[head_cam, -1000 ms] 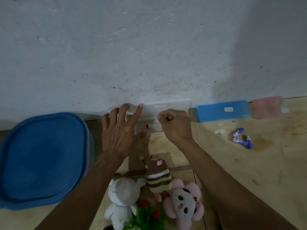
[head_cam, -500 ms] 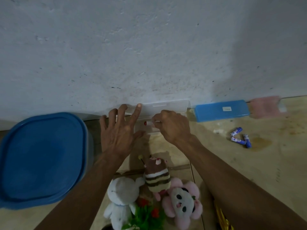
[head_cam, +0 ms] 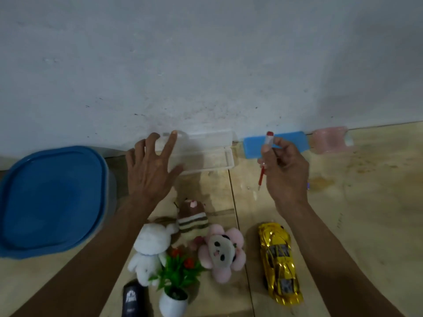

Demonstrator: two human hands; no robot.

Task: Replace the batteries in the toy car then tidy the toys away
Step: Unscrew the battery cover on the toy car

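Note:
A shiny yellow toy car (head_cam: 279, 263) lies on the floor at the lower right. My right hand (head_cam: 285, 171) is raised above it and shut on a small screwdriver (head_cam: 268, 143) with a clear handle, red cap and red shaft pointing down. My left hand (head_cam: 151, 167) rests with spread fingers on the left end of an open clear plastic case (head_cam: 206, 152) by the wall. A sliver of a blue battery (head_cam: 308, 186) shows behind my right wrist.
A grey bin with a blue lid (head_cam: 51, 200) stands at the left. A white bunny (head_cam: 150, 248), striped bee plush (head_cam: 192, 219), pink panda plush (head_cam: 223, 250), small potted plant (head_cam: 176, 284) and a black object (head_cam: 134, 298) lie in front. A blue case (head_cam: 274, 144) and a pink case (head_cam: 329, 139) sit along the wall.
My right hand has lifted the screwdriver out of the clear case and moved right. The view has tilted down, bringing the yellow car into sight. My left hand stays on the case.

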